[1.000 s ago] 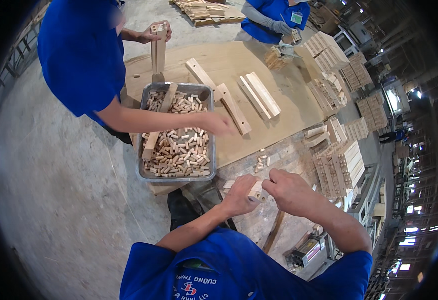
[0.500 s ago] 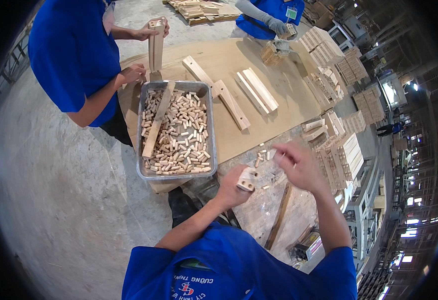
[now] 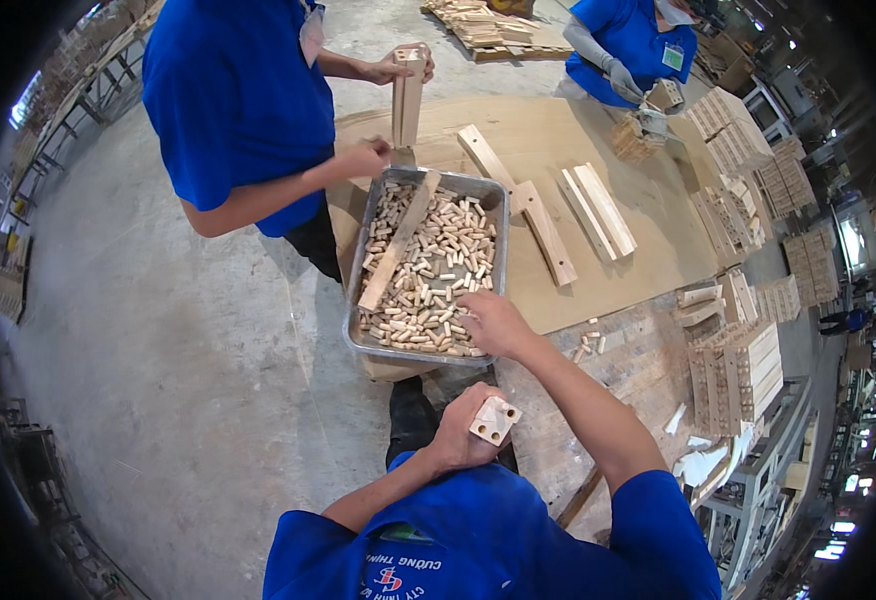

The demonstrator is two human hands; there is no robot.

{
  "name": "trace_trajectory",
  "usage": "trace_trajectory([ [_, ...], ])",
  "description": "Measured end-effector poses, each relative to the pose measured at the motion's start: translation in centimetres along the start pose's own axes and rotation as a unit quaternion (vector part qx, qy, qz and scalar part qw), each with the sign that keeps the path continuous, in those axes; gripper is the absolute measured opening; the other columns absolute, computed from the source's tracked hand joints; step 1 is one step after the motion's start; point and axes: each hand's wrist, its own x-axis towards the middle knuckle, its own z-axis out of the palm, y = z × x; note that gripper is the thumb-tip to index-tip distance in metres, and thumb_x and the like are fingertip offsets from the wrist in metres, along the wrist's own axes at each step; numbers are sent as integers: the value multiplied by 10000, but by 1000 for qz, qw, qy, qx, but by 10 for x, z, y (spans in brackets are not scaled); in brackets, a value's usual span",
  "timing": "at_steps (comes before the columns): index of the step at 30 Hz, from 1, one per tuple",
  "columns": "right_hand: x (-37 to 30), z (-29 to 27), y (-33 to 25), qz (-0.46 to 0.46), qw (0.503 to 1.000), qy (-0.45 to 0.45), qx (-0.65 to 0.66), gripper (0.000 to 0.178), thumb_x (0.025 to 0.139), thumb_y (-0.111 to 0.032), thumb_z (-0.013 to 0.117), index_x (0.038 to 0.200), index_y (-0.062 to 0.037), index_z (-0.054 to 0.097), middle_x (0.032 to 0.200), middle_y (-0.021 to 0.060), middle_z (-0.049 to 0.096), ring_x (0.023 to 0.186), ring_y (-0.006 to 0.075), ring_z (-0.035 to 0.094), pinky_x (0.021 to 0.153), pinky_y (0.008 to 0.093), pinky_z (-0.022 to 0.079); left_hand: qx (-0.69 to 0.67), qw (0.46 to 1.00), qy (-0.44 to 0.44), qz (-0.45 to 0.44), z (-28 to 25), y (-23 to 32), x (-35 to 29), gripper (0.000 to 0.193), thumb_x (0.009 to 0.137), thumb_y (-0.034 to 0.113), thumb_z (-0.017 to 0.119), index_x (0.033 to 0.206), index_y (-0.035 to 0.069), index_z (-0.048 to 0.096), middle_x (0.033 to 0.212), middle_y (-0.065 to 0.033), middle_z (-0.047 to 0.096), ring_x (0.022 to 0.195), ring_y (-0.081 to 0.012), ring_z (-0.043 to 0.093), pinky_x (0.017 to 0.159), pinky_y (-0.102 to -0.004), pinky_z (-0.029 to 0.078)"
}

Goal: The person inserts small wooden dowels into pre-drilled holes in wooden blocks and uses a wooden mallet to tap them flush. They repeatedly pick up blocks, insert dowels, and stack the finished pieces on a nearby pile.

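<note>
The left hand is wrapped firmly around a pale, squared wooden block, whose end face, with several dark round holes, points up towards the head camera. The right hand has its fingers down among short, light-brown wooden dowels at the near right corner of a grey rectangular tray; whether it has pinched one cannot be told.

Half a second ago the right hand was raised over the worktable, beside the block and away from the tray. Now it has gone into the tray while the left hand keeps the block close to the body. I judge that the work has passed from the block's end to the dowel supply, with the drilled end left exposed.

A long, flat wooden strip lies across the tray's contents. Beyond it, a tan sheet covers the table and carries drilled wooden bars and a side-by-side pair of plain pale bars. A few loose dowels lie on the bare, worn tabletop, with stacked wooden blocks to the right. Two co-workers in blue stand across the table on a grey concrete floor.
</note>
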Motion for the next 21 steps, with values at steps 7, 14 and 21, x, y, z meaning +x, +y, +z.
trace_trajectory([
  [7,16,31,-15,0,989,-57,-134,492,878,-237,794,1312,-76,628,1248,191,608,1238,398,576,1000,515,520,26,999,20,-22,-17,-3,1,376,781,6,805,1104,70,624,964,-76,680,835,-204,703,765,-326,567],
  [14,13,58,-23,-7,995,-94,-31,342,956,-216,707,1278,-125,642,1179,163,641,1073,403,652,910,522,553,28,999,19,-2,-19,-7,13,366,795,30,791,1118,74,624,951,-71,670,825,-201,696,758,-329,561],
  [21,26,43,6,206,871,65,442,164,1046,-200,629,1157,-85,666,915,88,713,690,235,677,529,325,511,27,999,4,-20,-17,-8,11,368,800,42,793,1125,74,624,952,-61,671,830,-187,691,766,-327,558],
])
